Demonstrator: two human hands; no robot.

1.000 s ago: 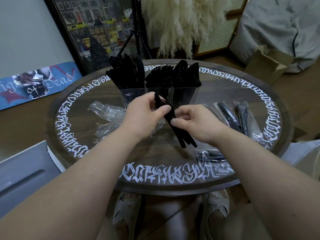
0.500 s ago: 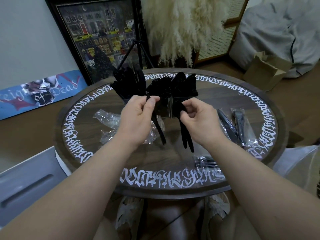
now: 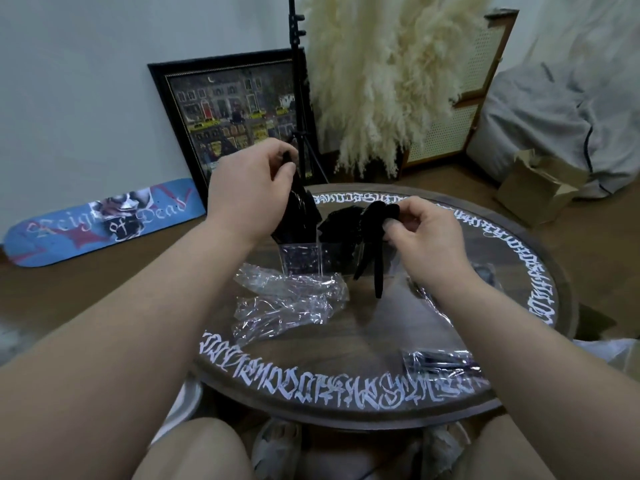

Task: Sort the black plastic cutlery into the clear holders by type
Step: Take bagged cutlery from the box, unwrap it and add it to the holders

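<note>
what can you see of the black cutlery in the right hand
The right hand pinches two black cutlery pieces by their upper ends, between thumb and curled fingers. They look like glossy black plastic. Two slim handles hang down and splay slightly apart below the grip, tips clear of the table. Their heads are bunched at the fingers in front of the filled clear holders, so their type cannot be told. Only the hand visibly touches them.

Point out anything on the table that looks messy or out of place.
Crumpled clear wrappers lie loose on the table in front of the holders. A still-wrapped packet sits near the table's front edge. Nothing looks spilled or broken.
</note>
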